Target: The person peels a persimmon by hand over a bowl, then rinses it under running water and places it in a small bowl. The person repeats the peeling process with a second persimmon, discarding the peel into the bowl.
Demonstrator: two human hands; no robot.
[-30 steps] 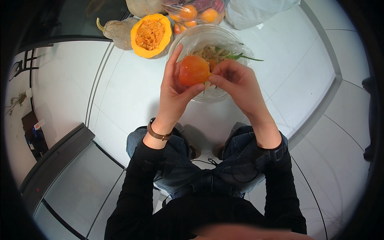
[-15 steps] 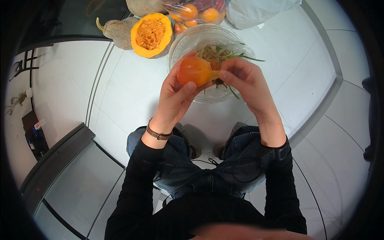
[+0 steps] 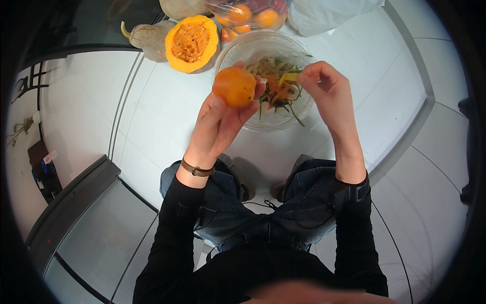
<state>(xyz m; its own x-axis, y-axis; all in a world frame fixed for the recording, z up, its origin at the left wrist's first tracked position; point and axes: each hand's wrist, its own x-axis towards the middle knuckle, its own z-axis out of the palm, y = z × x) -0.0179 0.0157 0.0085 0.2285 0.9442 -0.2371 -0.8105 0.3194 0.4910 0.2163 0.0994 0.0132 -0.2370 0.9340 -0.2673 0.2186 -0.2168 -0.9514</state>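
Observation:
My left hand is closed around a round orange fruit that looks like a persimmon, with small dark specks on its right side. The fruit is held up over the left part of a clear plastic bowl. Between the thumb and fingers of my right hand is a yellow strip of peel, above the bowl and apart from the fruit. Inside the bowl lie peelings, green stalks and other scraps on a clear plastic lining.
Left of the bowl, a cut squash shows its seedy inside, with a whole, stemmed squash behind it. A clear bag of orange fruit and a white plastic bag stand at the back of the white table.
The peel strip has come away from the fruit in my right hand, which has moved right and up. My left hand has shifted left and turned the fruit.

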